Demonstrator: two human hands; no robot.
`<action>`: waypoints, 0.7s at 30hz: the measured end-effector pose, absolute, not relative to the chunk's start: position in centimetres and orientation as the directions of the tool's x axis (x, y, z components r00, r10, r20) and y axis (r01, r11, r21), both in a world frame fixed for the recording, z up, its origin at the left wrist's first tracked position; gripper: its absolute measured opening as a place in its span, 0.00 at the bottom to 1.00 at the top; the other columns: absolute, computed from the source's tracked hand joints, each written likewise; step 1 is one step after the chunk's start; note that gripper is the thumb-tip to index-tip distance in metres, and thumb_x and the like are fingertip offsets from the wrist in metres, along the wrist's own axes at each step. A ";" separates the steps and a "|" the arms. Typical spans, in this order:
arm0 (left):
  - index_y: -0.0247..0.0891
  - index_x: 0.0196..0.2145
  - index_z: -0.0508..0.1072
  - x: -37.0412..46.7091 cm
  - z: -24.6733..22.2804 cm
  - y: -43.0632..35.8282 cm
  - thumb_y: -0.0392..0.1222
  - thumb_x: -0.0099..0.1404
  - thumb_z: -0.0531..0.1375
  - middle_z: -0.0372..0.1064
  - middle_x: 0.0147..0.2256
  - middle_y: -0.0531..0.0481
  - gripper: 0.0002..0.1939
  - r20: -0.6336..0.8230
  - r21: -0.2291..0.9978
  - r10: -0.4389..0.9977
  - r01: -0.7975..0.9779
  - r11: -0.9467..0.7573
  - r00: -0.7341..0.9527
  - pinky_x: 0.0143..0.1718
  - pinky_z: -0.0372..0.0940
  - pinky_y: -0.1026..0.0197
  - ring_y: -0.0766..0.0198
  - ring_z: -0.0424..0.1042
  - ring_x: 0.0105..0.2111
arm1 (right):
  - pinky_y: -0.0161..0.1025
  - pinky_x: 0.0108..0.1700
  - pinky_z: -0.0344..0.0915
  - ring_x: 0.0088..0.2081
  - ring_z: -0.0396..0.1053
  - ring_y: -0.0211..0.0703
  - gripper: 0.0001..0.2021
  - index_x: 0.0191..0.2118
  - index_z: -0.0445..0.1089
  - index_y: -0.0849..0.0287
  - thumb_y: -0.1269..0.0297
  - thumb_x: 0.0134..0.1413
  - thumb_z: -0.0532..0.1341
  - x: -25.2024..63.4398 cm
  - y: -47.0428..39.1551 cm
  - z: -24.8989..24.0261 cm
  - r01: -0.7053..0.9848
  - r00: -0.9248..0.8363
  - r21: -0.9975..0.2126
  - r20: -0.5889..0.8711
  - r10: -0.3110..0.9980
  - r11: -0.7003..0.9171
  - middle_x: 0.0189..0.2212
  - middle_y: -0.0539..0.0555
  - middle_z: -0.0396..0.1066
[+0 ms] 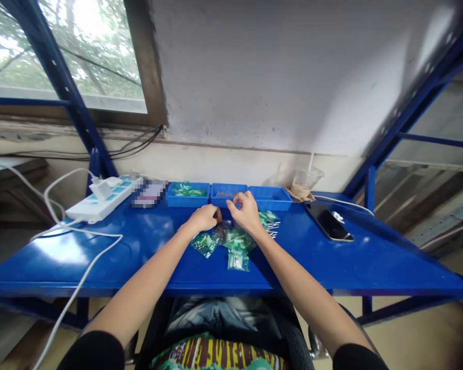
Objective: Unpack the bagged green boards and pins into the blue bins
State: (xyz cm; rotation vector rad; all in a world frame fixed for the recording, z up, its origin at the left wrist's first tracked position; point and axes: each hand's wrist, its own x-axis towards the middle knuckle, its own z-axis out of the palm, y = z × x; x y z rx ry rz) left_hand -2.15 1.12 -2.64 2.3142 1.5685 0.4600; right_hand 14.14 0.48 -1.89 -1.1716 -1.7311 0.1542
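Mostly green, shiny packets (236, 239) near left hand (205, 217) and right hand (247, 211), both grips unclear.

The right hand (247, 209) hid part of the middle blue bin (218, 200), whose contents were too small to tell. Whether the left hand (205, 218) held anything could not be made out. Pixelation blurred an item (150, 193) beside the power strip (104, 200), and the bottom edge cut off both black sleeves (94, 352)
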 end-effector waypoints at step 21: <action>0.37 0.31 0.64 -1.4 -0.7 0.9 0.44 0.58 0.59 0.66 0.29 0.53 0.09 0.402 0.914 0.904 -0.013 -0.405 0.146 0.39 0.64 0.62 0.67 0.70 0.32 | 0.32 0.19 0.45 0.14 0.53 0.32 0.22 0.26 0.66 0.60 0.43 0.51 0.52 15.5 0.9 -0.2 -0.038 -0.234 -0.992 -0.109 0.966 -0.122 0.13 0.46 0.57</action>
